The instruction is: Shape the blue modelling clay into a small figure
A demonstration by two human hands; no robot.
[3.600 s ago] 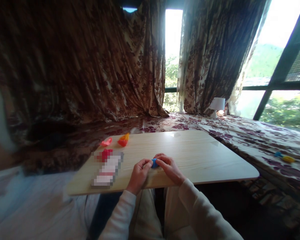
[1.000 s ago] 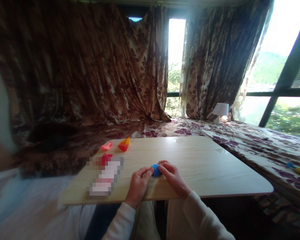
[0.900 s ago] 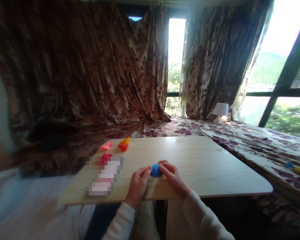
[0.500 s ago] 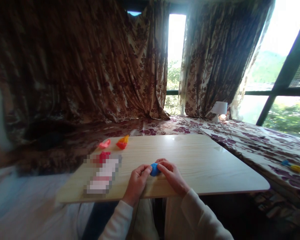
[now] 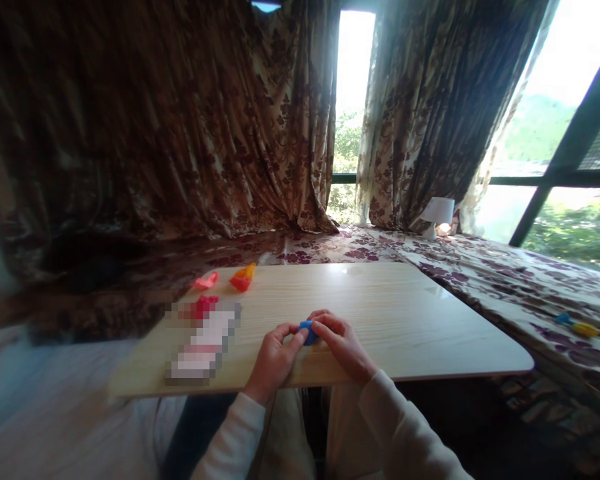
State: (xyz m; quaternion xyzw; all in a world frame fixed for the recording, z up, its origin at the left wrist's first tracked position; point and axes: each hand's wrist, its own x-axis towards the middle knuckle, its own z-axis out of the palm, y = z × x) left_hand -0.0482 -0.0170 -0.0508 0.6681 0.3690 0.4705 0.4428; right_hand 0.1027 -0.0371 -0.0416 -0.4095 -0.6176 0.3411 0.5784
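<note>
Left hand [image 5: 273, 357] and right hand [image 5: 343, 343] pinch the blue lump [image 5: 307, 331] (near table [image 5: 405, 320] edge), fingertips closed; I'd press evenly.

Open tabletop [image 5: 405, 313] beyond right hand [image 5: 343, 343]

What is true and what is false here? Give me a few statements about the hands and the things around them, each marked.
1. The left hand and right hand both pinch a blue piece over the table. True.
2. An orange piece lies near the table's far left corner. True.
3. The white lamp stands on the table. False: it stands beyond it, on the patterned cover by the curtains.
4. The orange piece touches the blue piece. False: they lie well apart.
</note>
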